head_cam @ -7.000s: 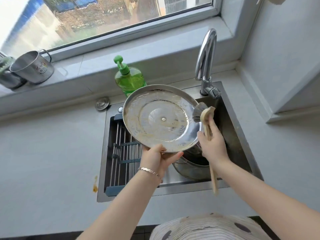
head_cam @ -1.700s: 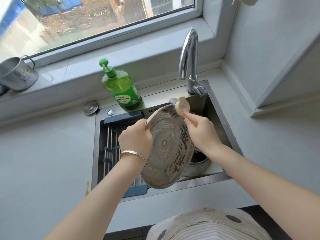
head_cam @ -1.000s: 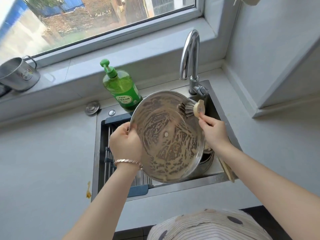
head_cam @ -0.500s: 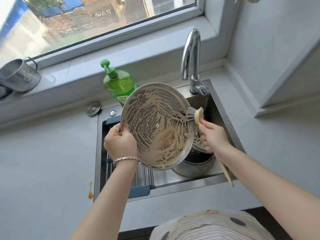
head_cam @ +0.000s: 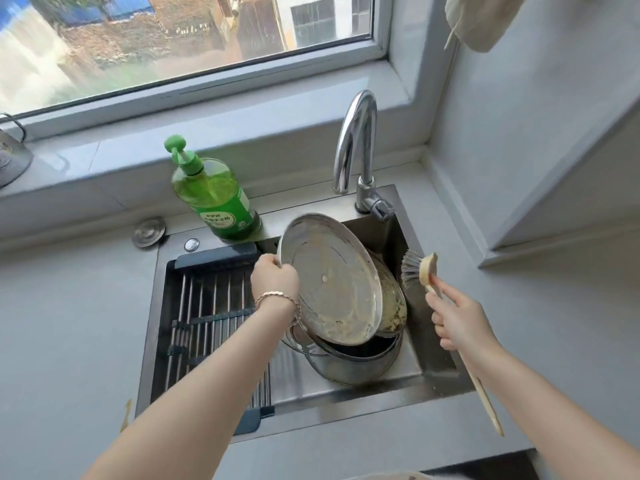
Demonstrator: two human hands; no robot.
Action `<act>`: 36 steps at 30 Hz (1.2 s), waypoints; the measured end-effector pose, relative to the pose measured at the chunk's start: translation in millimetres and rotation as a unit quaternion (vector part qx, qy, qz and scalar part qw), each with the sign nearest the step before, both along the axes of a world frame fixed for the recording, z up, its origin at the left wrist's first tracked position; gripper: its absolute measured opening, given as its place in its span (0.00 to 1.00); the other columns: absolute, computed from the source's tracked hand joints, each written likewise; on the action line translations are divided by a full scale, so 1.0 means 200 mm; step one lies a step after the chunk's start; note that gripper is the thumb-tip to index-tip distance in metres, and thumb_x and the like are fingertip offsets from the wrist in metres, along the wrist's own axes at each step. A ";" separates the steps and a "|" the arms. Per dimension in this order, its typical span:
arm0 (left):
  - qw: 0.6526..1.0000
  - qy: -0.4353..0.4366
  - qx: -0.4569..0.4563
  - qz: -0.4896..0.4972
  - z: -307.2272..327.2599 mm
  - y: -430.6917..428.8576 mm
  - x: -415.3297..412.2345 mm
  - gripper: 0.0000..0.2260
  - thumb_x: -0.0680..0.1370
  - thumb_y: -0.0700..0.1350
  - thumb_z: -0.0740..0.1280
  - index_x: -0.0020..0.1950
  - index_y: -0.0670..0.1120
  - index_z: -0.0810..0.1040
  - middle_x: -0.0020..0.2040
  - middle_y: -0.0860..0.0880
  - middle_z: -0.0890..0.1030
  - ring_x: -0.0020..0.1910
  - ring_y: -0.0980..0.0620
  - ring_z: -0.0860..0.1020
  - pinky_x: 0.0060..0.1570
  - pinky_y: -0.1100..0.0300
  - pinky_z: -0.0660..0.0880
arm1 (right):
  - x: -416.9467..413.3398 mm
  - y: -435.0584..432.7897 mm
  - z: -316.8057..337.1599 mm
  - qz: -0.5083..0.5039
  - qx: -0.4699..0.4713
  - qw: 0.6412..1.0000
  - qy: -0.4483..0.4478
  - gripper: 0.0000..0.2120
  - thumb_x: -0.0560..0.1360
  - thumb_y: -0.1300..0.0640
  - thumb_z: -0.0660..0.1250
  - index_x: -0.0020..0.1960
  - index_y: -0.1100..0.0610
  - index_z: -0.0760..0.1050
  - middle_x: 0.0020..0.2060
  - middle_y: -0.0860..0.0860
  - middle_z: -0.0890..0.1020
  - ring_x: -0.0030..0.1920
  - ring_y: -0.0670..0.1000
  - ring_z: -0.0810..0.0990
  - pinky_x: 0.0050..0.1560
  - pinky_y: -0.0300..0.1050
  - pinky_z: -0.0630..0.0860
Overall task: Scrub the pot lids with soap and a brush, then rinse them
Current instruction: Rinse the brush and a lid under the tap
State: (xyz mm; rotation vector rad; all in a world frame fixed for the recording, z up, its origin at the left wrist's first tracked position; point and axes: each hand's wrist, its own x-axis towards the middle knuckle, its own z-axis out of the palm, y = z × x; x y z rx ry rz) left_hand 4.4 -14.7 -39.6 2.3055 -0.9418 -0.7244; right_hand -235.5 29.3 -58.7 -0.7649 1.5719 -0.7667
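Note:
My left hand [head_cam: 275, 280] grips the left rim of a round steel pot lid [head_cam: 329, 278], tilted with its soapy underside facing me, low over a steel pot [head_cam: 349, 362] in the sink. Behind it a second soapy lid [head_cam: 393, 303] leans on the pot. My right hand [head_cam: 457, 320] grips the wooden handle of a dish brush [head_cam: 417, 268]. The dark bristles point left and stand clear of the lids, to their right.
A green soap pump bottle [head_cam: 214, 199] stands behind the sink [head_cam: 346, 407] at the left. The chrome tap [head_cam: 356, 147] arches over the back right; no water runs. A roll-up drying rack [head_cam: 211, 317] covers the sink's left half. A sink plug [head_cam: 149, 231] lies on the counter.
The lid has dropped from in front of me down onto the pot and turned more edge-on. The brush has come off the lid and moved right. The camera has moved closer.

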 end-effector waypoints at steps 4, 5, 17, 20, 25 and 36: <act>0.994 -0.019 0.064 -0.085 -0.08 -0.13 -0.20 0.04 0.75 0.33 0.57 0.43 0.41 0.68 0.41 0.44 0.72 0.40 0.44 0.69 0.39 0.58 0.64 | -0.07 -0.06 0.00 0.021 -0.002 1.000 0.020 0.19 0.80 0.59 0.58 0.69 0.45 0.67 0.26 0.49 0.59 0.22 0.45 0.56 0.19 0.34 0.54; 0.992 -0.019 0.080 -0.097 -0.10 -0.15 -0.23 0.05 0.76 0.34 0.56 0.47 0.40 0.69 0.43 0.44 0.73 0.41 0.45 0.70 0.40 0.58 0.65 | -0.08 -0.07 -0.01 0.033 -0.006 0.999 0.031 0.19 0.80 0.59 0.58 0.69 0.45 0.67 0.26 0.49 0.59 0.23 0.45 0.56 0.19 0.35 0.54; 0.952 0.181 0.220 -0.107 -0.28 -0.28 -0.26 0.22 0.74 0.37 0.66 0.66 0.42 0.63 0.47 0.42 0.77 0.47 0.41 0.80 0.48 0.47 0.80 | 0.05 -0.64 0.02 0.240 -0.163 0.915 0.279 0.25 0.77 0.57 0.62 0.73 0.48 0.62 0.34 0.47 0.76 0.39 0.52 0.75 0.38 0.43 0.67; 0.945 0.236 0.210 -0.087 -0.25 -0.26 -0.19 0.20 0.76 0.34 0.61 0.68 0.44 0.64 0.40 0.46 0.74 0.40 0.45 0.78 0.41 0.54 0.79 | 0.11 -0.81 -0.01 0.281 -0.188 0.877 0.341 0.23 0.77 0.56 0.60 0.72 0.46 0.64 0.44 0.53 0.81 0.44 0.57 0.77 0.41 0.47 0.72; 0.938 0.298 0.177 -0.012 -0.21 -0.22 -0.07 0.16 0.77 0.32 0.57 0.64 0.42 0.67 0.40 0.43 0.74 0.33 0.49 0.74 0.31 0.60 0.72 | 0.15 -0.93 -0.06 0.303 -0.183 0.860 0.367 0.11 0.78 0.52 0.60 0.58 0.49 0.76 0.46 0.55 0.82 0.48 0.59 0.78 0.40 0.45 0.70; 0.929 0.354 0.103 0.033 -0.08 -0.18 -0.09 0.10 0.79 0.34 0.57 0.56 0.43 0.72 0.50 0.39 0.79 0.39 0.47 0.81 0.38 0.56 0.79 | 0.16 -0.92 -0.07 0.321 -0.208 0.817 0.431 0.10 0.79 0.51 0.59 0.54 0.50 0.78 0.44 0.54 0.82 0.44 0.57 0.77 0.38 0.44 0.68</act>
